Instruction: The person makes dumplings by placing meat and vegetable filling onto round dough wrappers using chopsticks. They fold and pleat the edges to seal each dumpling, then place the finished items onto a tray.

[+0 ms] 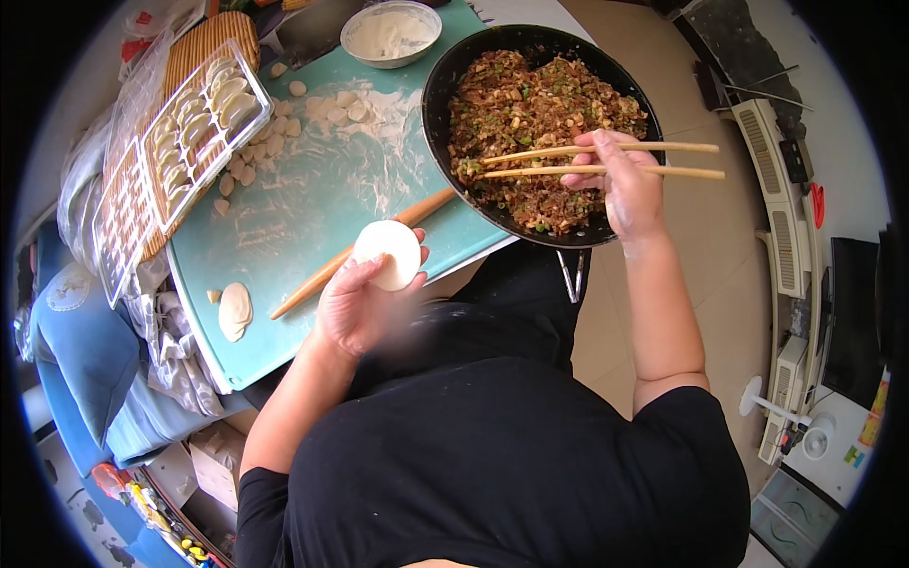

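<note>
A round white dumpling wrapper point(388, 254) lies across the fingers of my left hand point(352, 308), its thumb pressed on the near edge. My right hand point(625, 187) grips a pair of wooden chopsticks point(686, 147) over a black pan point(431, 128). Their tips touch the chopped brown and green filling point(540, 90) at the pan's left side. Behind my left hand, a wooden rolling pin point(317, 284) rests slanted on the floured green mat point(256, 327). A small stack of rolled wrappers point(235, 312) sits at the mat's near left.
Folded dumplings fill part of a clear compartment tray point(248, 121) at the far left, beside a slatted wooden board point(213, 43). Small dough pieces point(275, 144) are scattered near it. A bowl of flour point(391, 36) stands at the back. Blue cushions point(85, 327) lie left of the table.
</note>
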`<control>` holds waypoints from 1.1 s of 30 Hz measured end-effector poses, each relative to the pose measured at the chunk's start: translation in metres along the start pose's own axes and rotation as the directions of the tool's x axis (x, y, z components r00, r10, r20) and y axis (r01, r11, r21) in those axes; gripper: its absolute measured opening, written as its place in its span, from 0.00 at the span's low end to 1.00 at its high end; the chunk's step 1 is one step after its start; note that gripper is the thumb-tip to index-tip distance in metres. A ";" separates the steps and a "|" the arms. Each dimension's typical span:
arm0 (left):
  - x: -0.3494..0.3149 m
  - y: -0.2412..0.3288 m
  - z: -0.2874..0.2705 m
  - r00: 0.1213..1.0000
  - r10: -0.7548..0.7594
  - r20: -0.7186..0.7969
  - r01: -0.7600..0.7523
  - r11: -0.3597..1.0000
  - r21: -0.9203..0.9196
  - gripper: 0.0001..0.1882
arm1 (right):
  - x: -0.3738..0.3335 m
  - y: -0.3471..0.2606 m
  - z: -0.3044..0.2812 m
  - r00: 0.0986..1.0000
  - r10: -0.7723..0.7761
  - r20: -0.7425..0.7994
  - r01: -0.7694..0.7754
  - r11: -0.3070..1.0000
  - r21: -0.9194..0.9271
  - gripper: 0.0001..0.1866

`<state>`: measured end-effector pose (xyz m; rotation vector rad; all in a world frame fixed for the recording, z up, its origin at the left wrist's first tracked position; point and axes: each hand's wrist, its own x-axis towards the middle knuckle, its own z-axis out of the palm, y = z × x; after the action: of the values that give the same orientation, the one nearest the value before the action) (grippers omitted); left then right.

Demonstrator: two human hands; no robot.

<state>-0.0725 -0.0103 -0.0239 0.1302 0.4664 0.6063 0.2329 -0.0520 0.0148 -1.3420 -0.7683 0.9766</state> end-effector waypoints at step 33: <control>0.044 0.009 0.035 0.985 0.145 -0.093 -0.128 0.977 0.172 0.22 | 0.011 0.013 -0.030 0.986 0.142 -0.083 -0.107 0.937 0.332 0.14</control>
<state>-0.0291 0.0231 -0.0072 0.2913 0.6133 0.7118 0.2627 -0.0548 -0.0019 -1.1505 -0.4201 1.0719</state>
